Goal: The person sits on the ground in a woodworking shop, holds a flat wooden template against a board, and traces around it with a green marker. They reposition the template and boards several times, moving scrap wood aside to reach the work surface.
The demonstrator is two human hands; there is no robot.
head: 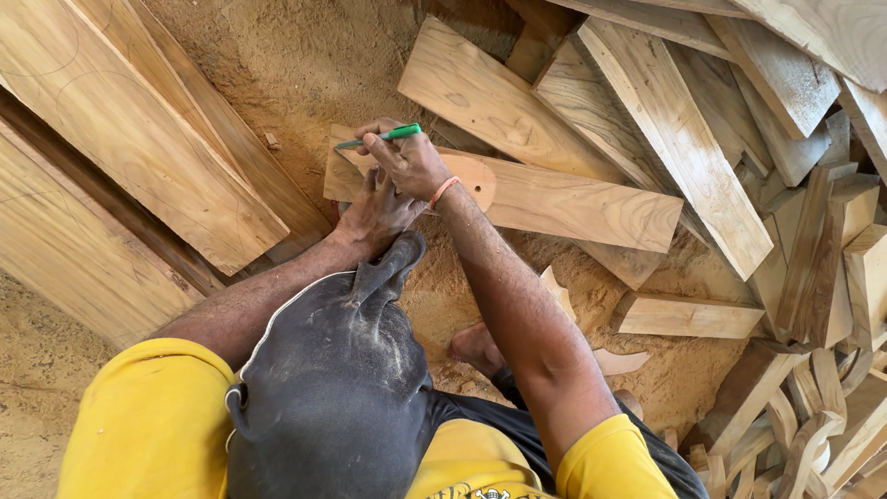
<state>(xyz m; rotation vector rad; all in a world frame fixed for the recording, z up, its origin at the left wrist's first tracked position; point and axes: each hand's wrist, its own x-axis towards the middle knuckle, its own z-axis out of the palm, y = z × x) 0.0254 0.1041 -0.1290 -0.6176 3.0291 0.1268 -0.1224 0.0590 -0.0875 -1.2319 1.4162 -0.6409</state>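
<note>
My right hand (pixel 411 164), an orange band at its wrist, grips a green pen (pixel 383 137) with the tip pointing left over the left end of a wooden plank (pixel 573 208). A thin, rounded wooden template (pixel 473 180) with a small hole lies flat on that plank, partly under my right hand. My left hand (pixel 374 214) rests just below the right hand, fingers spread against the plank's near edge and the template. A dark cap and a yellow shirt fill the bottom of the view and hide part of both arms.
Large boards (pixel 139 139) with pencilled curves lean at the left. Many planks and offcuts (pixel 702 139) are piled at the right, with curved cut pieces (pixel 813 434) at the bottom right. Sawdust (pixel 305 55) covers the ground. A bare foot (pixel 476 346) sits below the plank.
</note>
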